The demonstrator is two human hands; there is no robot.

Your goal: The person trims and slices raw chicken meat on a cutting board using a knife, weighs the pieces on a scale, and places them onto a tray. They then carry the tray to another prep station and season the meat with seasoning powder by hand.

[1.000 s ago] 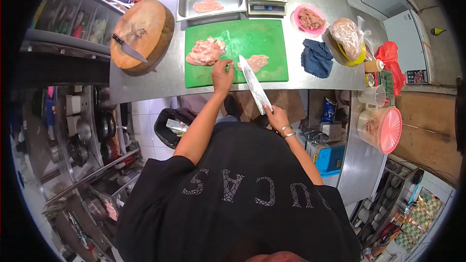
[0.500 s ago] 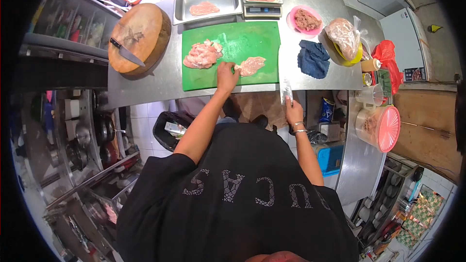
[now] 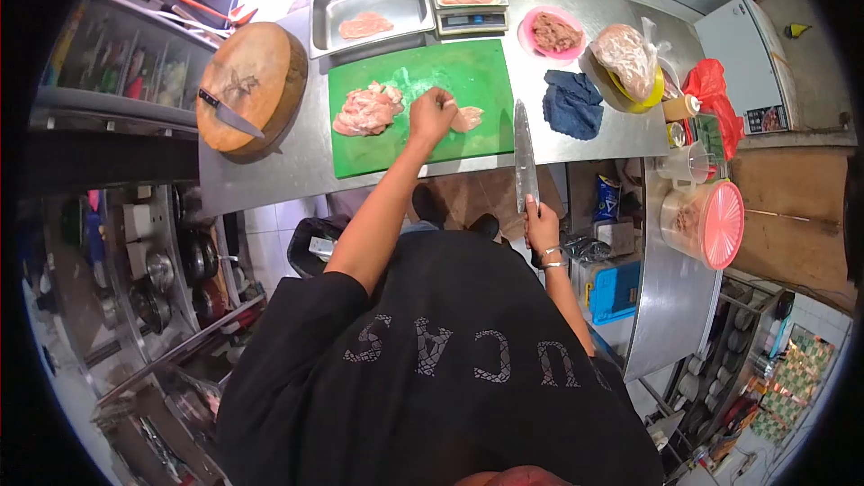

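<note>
On the green cutting board [image 3: 423, 67], a flat piece of raw chicken [image 3: 467, 119] lies right of a pile of raw chicken pieces [image 3: 367, 109]. My left hand [image 3: 432, 115] is over the flat piece's left end, covering part of it. Its fingers are pinched together, and what is between them, if anything, is too small to make out. My right hand [image 3: 543, 227] grips the handle of a long knife [image 3: 525, 151]. The blade points away from me, beside the board's right edge, with its tip over the steel table.
Behind the board stand a steel tray [image 3: 328, 22] and a scale [image 3: 472, 22] bearing a container of meat slices. A round wooden block [image 3: 247, 54] with another knife [image 3: 232, 114] is at left. A pink plate [image 3: 526, 34], blue cloth [image 3: 572, 105] and bagged meat [image 3: 624, 58] are at right.
My left hand has moved right and away from me, over the flat chicken piece. The knife in my right hand has turned, so its broad side now shows. The whole view has shifted slightly.
</note>
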